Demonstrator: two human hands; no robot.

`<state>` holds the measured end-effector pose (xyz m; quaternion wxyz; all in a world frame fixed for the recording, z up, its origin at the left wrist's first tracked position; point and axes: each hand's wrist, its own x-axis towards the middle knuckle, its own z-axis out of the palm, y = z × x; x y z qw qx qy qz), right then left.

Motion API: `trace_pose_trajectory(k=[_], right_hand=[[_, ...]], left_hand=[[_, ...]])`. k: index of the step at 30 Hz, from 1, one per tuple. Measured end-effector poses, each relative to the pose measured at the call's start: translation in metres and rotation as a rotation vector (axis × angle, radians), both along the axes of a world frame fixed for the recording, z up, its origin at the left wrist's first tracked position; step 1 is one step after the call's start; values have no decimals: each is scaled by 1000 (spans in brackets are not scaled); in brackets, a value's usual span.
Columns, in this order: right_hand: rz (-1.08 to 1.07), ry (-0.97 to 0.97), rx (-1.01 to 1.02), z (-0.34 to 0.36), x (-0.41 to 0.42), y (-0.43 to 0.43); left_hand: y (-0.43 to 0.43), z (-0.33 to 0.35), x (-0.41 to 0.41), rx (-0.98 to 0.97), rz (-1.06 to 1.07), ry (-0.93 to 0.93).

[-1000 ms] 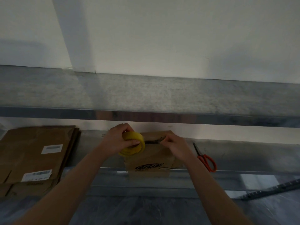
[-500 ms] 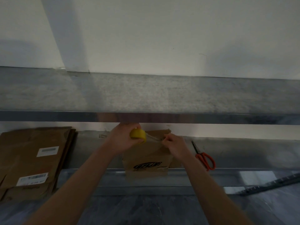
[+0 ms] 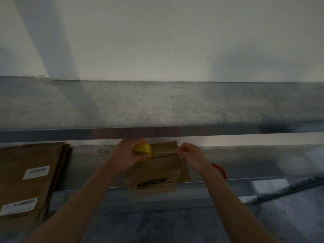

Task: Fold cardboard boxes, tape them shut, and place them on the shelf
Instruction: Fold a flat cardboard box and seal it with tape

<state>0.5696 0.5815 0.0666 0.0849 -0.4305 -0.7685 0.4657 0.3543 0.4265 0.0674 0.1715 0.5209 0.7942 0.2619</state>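
Left hand (image 3: 122, 156) grips round yellow tape roll (image 3: 142, 149).

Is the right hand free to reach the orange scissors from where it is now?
Probably, for reach: the scissors lie on the shelf just right of the right hand, nothing visible between. But it pinches the tape end, so it must let go first.

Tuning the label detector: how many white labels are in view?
2. Both are on the flat cardboard stack at left: the upper label mid-sheet, the lower label nearer the person. More may be hidden lower in the stack.
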Motion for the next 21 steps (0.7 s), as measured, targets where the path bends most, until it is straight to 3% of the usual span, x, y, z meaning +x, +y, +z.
trace_pose_trajectory(k=[2, 9, 15, 21], right_hand=[[14, -11, -41, 0, 4, 10], [1, -25, -213, -14, 4, 24], [-65, -28, -163, -36, 14, 33], [-69, -19, -35, -47, 15, 31]], left_hand=[[-1, 0, 2, 6, -32, 20], [-5, 5, 8, 22, -57, -170], [4, 9, 21, 118, 22, -174], [8, 7, 18, 55, -51, -246]])
